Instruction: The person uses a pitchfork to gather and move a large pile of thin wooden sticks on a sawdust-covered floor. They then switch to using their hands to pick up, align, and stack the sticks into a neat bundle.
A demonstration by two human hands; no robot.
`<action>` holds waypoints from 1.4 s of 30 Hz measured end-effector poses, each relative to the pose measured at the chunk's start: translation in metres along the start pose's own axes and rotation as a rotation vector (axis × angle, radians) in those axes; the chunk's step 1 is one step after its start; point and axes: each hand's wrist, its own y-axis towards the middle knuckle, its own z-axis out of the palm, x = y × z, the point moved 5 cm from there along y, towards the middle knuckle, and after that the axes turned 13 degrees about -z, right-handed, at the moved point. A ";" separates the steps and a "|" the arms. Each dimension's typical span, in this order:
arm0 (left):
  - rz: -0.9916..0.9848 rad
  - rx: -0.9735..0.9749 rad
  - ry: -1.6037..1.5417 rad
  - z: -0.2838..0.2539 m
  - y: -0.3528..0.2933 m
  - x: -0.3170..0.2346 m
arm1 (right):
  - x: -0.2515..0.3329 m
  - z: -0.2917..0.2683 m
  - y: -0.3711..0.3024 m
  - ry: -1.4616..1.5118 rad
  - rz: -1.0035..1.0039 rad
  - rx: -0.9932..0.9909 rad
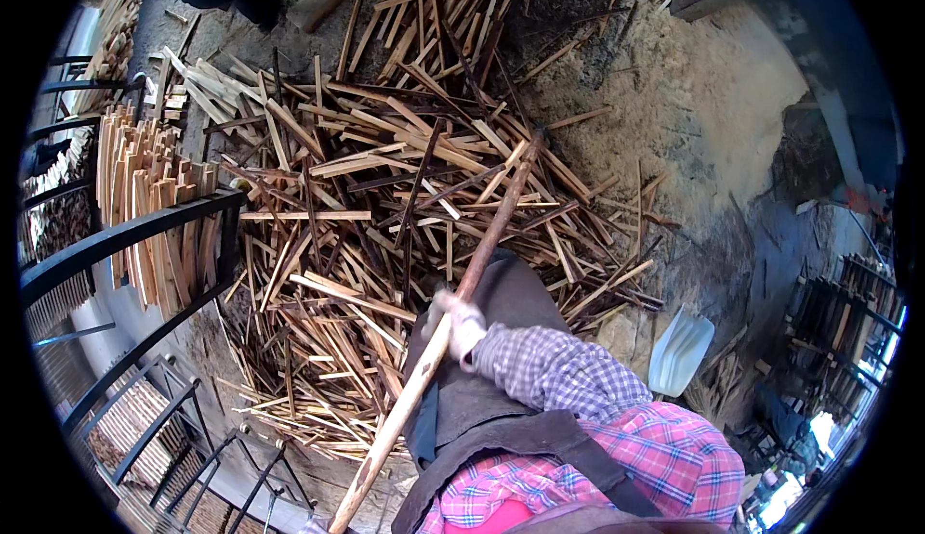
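- Pink plaid shirt (pixel 665 452), nearest
- Right grip (pixel 461 327) wrapped around a long wooden pole (pixel 496 230) slanting over heaped sticks (pixel 358 293)
- Left grip (pixel 314 527) (a lower-edge sliver): I can't tell its state

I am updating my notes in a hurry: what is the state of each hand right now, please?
Left hand: cannot be told; not clearly visible.
Right hand: closed, holding a wooden pole.
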 end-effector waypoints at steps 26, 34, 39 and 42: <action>0.018 0.089 -0.041 0.176 0.105 0.126 | -0.041 -0.021 0.005 -0.289 -0.251 -0.109; -0.034 0.146 -0.006 0.195 0.100 0.094 | -0.044 -0.032 0.019 -0.361 -0.060 -0.120; -0.051 0.338 0.028 0.185 0.076 0.014 | 0.019 -0.050 0.055 -0.475 -0.187 -0.196; 0.028 0.224 -0.027 0.186 0.060 -0.033 | 0.057 -0.058 0.054 -0.486 -0.249 -0.236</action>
